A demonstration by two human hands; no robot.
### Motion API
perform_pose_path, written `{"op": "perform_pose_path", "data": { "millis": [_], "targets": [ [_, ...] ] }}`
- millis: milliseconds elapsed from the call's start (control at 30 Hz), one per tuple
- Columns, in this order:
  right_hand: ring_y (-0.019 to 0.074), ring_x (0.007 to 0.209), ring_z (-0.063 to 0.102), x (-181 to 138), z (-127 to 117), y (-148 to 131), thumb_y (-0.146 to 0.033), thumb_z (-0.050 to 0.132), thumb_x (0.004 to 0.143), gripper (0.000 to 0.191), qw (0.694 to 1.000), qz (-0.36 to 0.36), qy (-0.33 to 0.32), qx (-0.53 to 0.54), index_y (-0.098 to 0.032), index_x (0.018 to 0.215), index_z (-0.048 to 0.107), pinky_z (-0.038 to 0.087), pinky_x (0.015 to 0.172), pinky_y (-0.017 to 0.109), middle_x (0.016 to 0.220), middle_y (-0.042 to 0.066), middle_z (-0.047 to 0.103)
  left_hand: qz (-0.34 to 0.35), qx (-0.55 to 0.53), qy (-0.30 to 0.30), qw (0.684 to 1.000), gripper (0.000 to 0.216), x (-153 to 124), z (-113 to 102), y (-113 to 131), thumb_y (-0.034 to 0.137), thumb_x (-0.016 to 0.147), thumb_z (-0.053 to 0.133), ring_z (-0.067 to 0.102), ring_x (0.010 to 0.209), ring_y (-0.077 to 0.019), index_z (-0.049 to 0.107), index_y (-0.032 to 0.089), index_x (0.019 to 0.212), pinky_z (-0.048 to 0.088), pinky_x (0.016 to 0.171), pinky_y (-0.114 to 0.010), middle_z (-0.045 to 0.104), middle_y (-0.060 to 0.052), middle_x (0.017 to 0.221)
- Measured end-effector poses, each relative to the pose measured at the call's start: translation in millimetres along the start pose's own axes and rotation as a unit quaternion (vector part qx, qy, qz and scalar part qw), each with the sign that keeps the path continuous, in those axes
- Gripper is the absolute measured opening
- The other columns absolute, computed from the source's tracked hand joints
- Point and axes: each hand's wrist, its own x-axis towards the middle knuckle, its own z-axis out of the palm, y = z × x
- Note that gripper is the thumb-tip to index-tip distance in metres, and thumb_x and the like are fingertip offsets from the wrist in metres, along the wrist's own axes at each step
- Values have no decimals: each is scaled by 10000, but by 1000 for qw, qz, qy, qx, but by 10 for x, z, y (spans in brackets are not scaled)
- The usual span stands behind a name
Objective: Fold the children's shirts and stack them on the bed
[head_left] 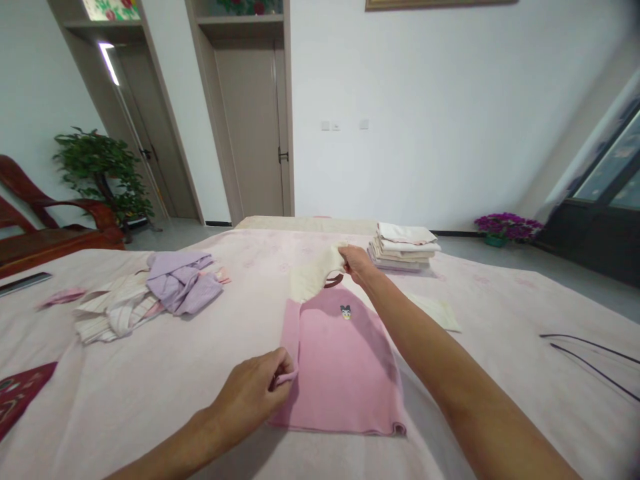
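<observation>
A pink shirt (350,367) with cream sleeves and a small duck-face patch lies on the covered table in front of me. Its left side is turned inward in a narrow strip. My left hand (263,380) pinches the edge of that strip near the lower left. Farther up, my right hand (356,261) grips the cream left sleeve (310,277) and lifts it near the collar. The other cream sleeve (435,312) lies flat to the right, partly behind my right forearm. A dark reddish band shows inside the neck opening.
A stack of folded clothes (404,248) stands at the back right. To the left lie a crumpled lilac garment (185,283) and a striped one (117,310). Dark thin cords (595,347) lie at the right; a dark red item (25,393) lies at the left edge.
</observation>
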Motion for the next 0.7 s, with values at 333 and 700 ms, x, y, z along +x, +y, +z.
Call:
{"op": "perform_pose_path", "data": {
  "millis": [333, 700],
  "targets": [
    [100, 555, 442, -292, -221, -43, -319, 550, 748, 142, 980, -126, -58, -144, -182, 710, 540, 286, 503, 206, 602, -47, 502, -23, -302, -173, 937, 393, 581, 102, -117, 511, 862, 495, 613, 675, -161, 643, 147, 837, 432, 602, -251, 689, -59, 779],
    [161, 825, 589, -1602, 49, 342, -248, 511, 933, 178, 712, -318, -253, -572, -247, 941, 689, 282, 716, 297, 910, 20, 692, -88, -522, 61, 846, 466, 1811, 158, -543, 378, 763, 706, 699, 898, -219, 627, 104, 1130, 535, 833, -309, 731, -129, 965]
  ]
}}
